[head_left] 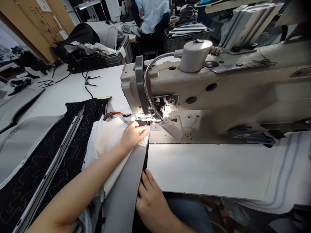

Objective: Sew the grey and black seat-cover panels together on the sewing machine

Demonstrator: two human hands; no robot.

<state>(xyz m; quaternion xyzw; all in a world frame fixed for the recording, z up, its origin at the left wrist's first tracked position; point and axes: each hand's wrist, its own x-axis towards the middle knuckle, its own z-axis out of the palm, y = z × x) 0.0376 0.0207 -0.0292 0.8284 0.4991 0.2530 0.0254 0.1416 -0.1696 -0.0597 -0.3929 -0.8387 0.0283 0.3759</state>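
A sewing machine (206,87) stands on the white table, its lamp lighting the needle area (155,118). My left hand (133,135) is closed, fingers bent, on the layered fabric just left of the presser foot. Beneath it lie a white layer (104,137) and a small white printed label (143,141). A grey ribbed fabric panel (126,181) runs from there toward me, over the table's front edge. My right hand (153,200) grips the dark-edged right border of this panel, with its fingertips along the edge and its thumb hidden.
Black quilted fabric (65,155) with pale wavy stitching spreads at left, beside a grey mesh piece (26,139). Black cords (89,82) lie farther back. Scissors (257,139) rest at the machine's right. A person in a light blue shirt (153,14) is across the table.
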